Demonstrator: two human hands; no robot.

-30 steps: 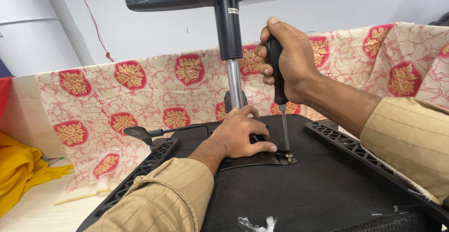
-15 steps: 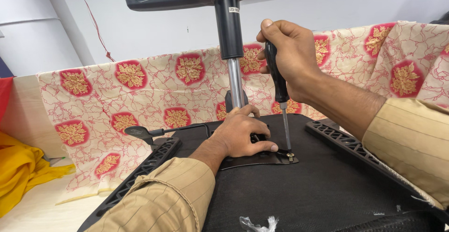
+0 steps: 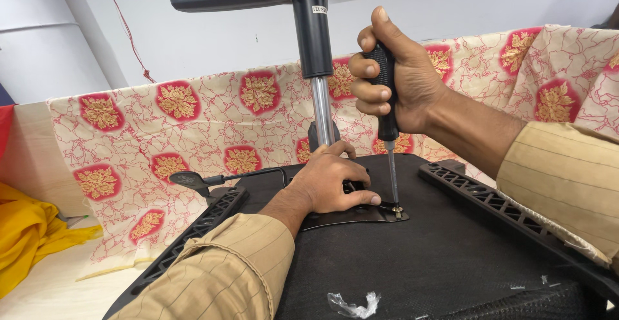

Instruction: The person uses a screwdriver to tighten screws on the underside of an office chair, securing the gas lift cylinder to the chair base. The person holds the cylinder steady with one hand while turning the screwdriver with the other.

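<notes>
Gripping a black-handled screwdriver (image 3: 387,94), the right hand (image 3: 400,75) holds it upright, tip on a screw (image 3: 398,211).

Left hand (image 3: 332,181) lies flat, apparently holding nothing, on the metal plate (image 3: 351,217) of the upturned chair seat (image 3: 400,262); beyond rises the chrome gas cylinder (image 3: 321,110).

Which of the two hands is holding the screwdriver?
The right hand, raised and gripping the black-handled screwdriver upright; the left hand lies flat on the dark metal plate.
</notes>
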